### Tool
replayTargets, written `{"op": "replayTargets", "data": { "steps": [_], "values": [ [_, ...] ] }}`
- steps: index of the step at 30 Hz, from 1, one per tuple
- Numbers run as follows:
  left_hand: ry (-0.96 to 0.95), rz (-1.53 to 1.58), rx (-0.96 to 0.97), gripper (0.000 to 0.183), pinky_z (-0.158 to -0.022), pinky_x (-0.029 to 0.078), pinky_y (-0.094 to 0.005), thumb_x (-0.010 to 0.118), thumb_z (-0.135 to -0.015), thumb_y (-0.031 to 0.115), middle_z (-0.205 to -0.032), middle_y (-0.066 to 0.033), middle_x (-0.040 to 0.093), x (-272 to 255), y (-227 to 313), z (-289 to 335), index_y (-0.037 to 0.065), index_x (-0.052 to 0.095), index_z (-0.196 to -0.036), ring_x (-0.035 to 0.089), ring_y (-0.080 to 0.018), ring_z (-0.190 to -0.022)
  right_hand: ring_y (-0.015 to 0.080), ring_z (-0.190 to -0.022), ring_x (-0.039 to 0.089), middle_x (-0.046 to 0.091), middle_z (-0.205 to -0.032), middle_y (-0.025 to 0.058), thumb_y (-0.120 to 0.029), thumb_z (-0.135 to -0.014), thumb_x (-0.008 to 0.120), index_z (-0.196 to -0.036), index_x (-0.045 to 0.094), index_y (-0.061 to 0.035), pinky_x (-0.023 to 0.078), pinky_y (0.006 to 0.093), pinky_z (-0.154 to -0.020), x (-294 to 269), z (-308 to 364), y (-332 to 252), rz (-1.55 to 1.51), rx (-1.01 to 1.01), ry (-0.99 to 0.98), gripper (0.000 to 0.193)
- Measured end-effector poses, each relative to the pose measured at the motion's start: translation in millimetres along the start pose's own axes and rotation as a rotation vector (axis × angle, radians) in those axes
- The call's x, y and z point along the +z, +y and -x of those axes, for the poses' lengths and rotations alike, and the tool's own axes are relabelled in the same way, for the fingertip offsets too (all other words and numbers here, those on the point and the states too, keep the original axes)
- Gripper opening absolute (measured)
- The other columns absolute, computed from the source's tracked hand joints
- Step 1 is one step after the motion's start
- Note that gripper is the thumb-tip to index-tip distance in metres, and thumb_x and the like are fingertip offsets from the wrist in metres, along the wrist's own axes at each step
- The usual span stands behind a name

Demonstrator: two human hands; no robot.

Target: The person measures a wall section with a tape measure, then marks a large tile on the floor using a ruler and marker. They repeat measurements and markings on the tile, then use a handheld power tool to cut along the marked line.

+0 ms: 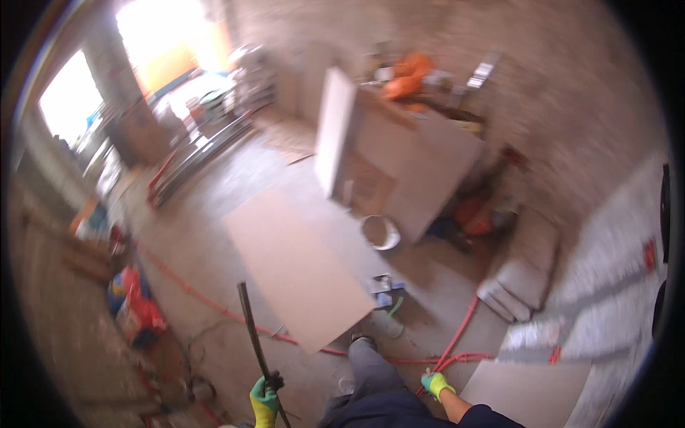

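Observation:
My left hand point(264, 401), in a yellow and green glove, is closed around a long dark bar point(251, 328) near its lower part. The bar stands steeply, its upper end leaning slightly left, and a black piece point(274, 381) sticks out beside my fingers. My right hand point(437, 385), in a matching glove, hangs at my right side with its fingers curled. Whatever it may hold is hidden. Behind that hand, red pipes point(457, 356) cross on the floor; I cannot tell whether it touches them. A large beige board point(296, 267) lies flat on the floor ahead.
A white bucket point(389, 234) stands beside a large box-like panel structure point(435, 164). Stacked sacks point(524, 260) lie to the right, near another board point(528, 389) by the wall. Red pipes run across the floor at my feet. Long metal profiles point(203, 153) lie far left.

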State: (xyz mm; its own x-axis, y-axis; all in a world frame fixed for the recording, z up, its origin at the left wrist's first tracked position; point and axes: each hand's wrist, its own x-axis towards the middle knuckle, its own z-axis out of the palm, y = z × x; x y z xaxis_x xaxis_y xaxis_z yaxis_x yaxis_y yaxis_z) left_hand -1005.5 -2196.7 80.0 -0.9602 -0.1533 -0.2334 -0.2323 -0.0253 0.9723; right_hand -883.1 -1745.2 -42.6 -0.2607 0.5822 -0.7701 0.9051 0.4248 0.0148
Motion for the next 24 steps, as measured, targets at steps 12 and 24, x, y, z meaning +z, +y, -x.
{"op": "replayTargets", "data": {
  "steps": [12, 24],
  "values": [
    [-1.13, -0.491, 0.278, 0.025, -0.084, 0.055, -0.0323, 0.049, -0.097, 0.004, -0.101, -0.0135, 0.072, 128, 7, -7, -0.006, 0.069, -0.109, 0.067, -0.0179, -0.089, 0.0462, -0.098, 0.063, 0.067, -0.1, 0.0248, -0.042, -0.089, 0.048, -0.101, 0.069, -0.0071, 0.049, 0.0527, -0.083, 70, 128, 172, -0.846, 0.135, 0.441, 0.043],
    [-1.724, -0.629, 0.14, 0.035, -0.063, 0.05, -0.0247, 0.045, -0.092, -0.001, -0.078, -0.0058, 0.066, 217, -43, 241, -0.003, 0.068, -0.118, 0.06, -0.0115, -0.069, 0.0352, -0.071, 0.059, 0.061, -0.078, 0.0175, -0.027, -0.093, 0.055, -0.085, 0.054, -0.0075, 0.046, 0.0442, -0.066, 124, 243, 365, -1.204, -0.064, 0.943, 0.021]
  ]
}}
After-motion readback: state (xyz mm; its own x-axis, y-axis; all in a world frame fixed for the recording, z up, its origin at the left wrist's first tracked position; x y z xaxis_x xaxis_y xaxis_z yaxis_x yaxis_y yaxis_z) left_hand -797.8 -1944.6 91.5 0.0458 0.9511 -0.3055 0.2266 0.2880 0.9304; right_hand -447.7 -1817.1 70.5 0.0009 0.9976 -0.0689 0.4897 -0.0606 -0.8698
